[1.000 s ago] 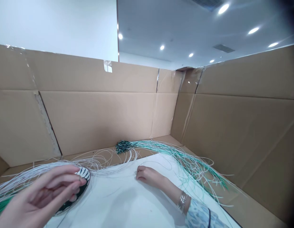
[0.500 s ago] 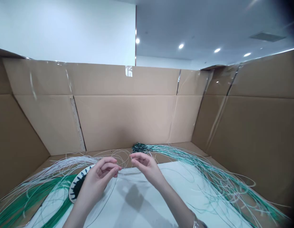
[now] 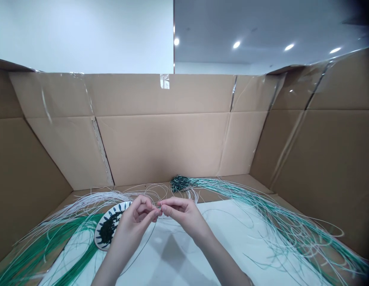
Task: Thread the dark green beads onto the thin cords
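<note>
Pinching thin wire (image 3: 142, 245) betw. fingertips of L hand (image 3: 132, 219) and R hand (image 3: 184, 214), thumbs pressed to fingers, wrists raised, forearms converging over white sheet (image 3: 232, 234); L hand just beside patterned plate (image 3: 112, 209).

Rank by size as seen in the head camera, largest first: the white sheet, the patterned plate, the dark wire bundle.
1. White sheet
2. Patterned plate, partly hidden by the left hand
3. Dark wire bundle

The plate sits nearer the camera than the bundle, so their true sizes are unsure.
</note>
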